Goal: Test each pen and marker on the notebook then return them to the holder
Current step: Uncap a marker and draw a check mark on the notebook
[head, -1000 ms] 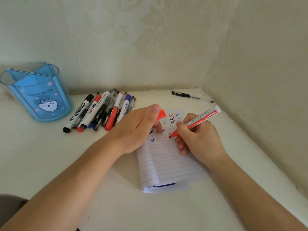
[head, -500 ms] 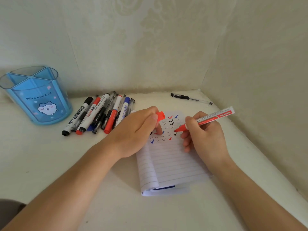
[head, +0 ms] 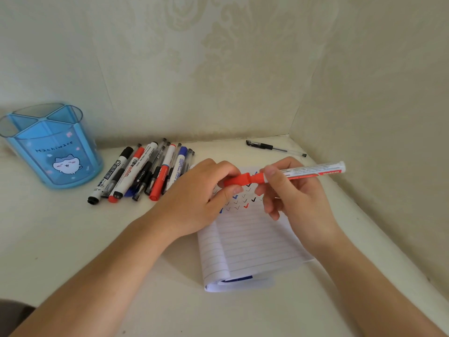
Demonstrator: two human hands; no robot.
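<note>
Pale corner nook, cream desk surface.
Far wall (head: 194, 69) and right wall (head: 379, 100) meet at a corner (head: 300, 100), far right. Both are off-white with a faint raised floral scroll pattern. A slanting seam (head: 107, 88) runs down the far wall at left. The tabletop (head: 56, 244) is cream, matte and butts against both walls. Light soft, even; shadows weak.

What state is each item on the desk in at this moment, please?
Red marker, held level in the right hand.
Red cap, pinched by the left hand, at the marker's tip; seating unclear.
Notebook, open, ticks on its page.
Holder, upright, no pens visible inside.
Pile of pens and markers, lying beside the holder.
Black pen, lying alone, apart from the pile.
</note>
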